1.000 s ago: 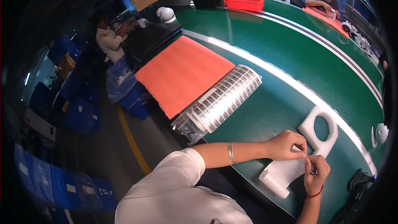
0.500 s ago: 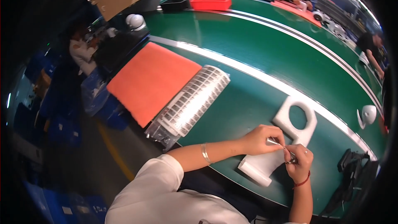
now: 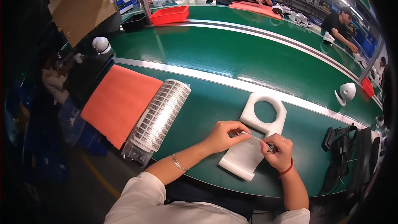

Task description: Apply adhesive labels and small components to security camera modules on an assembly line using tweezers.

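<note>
In front of me, my left hand (image 3: 227, 136) pinches one end of a thin pale strip (image 3: 253, 136). The strip runs across to my right hand (image 3: 278, 151), whose fingers are closed around its other end. Something small, dark and shiny shows in the right fingers, too small to name. Below both hands lies a sheet of white foam (image 3: 244, 157) with its near edge rolled up. Just beyond them is a thick white foam piece (image 3: 247, 114) with a large round hole, lying flat on the green table.
To the left lie an orange mat (image 3: 120, 99) and a curled sheet of printed labels (image 3: 163, 114). Black straps (image 3: 344, 145) are heaped at the right, with a white rounded device (image 3: 347, 92) beyond. A red bin (image 3: 170, 15) stands far back; co-workers sit across the table.
My view has swung, so the table and everything on it sit further left in the picture. My hands have drawn slightly apart, and more of the strip shows between them.
</note>
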Demonstrator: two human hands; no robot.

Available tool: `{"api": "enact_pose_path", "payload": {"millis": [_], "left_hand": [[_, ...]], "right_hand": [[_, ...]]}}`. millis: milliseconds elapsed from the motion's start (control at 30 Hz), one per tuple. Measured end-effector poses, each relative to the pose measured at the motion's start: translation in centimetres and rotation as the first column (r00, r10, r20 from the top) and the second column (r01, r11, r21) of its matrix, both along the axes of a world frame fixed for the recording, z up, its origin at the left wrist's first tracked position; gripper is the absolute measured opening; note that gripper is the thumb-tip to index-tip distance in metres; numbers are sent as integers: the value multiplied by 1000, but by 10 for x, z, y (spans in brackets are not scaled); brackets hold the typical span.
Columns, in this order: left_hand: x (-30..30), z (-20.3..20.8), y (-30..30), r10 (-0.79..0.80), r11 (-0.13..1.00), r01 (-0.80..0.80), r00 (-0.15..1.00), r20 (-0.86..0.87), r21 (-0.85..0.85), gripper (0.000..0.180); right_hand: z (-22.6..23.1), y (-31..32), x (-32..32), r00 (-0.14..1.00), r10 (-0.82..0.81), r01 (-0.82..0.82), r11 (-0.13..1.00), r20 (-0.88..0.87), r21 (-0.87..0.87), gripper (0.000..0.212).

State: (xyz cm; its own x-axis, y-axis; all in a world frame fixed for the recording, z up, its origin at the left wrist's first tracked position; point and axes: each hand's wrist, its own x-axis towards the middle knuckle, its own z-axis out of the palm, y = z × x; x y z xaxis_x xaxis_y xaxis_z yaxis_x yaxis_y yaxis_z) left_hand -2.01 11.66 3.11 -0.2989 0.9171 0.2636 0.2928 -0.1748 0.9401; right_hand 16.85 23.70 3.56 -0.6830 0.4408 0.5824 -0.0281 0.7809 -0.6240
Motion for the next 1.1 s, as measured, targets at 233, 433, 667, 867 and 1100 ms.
{"api": "enact_pose_path", "payload": {"millis": [233,433,667,867,1100], "left_hand": [[-3,1,-1,39,995,-27,992,-122,100,7],[-1,-1,-1,34,989,6,963,-268,146,5],[4,-7,-1,-63,979,126,934,-352,161,7],[5,-5,-2,-20,977,96,931,-364,191,8],[4,-6,-1,-11,975,92,930,-367,202,10]], "right_hand": [[-2,1,-9,999,47,-46,999,-25,12,7],[1,6,-4,994,74,-79,995,80,64,6],[0,0,-3,986,108,-118,990,126,72,7],[-3,2,-5,989,112,-125,981,92,149,7],[-6,2,-5,991,110,-119,984,72,133,8]]}}
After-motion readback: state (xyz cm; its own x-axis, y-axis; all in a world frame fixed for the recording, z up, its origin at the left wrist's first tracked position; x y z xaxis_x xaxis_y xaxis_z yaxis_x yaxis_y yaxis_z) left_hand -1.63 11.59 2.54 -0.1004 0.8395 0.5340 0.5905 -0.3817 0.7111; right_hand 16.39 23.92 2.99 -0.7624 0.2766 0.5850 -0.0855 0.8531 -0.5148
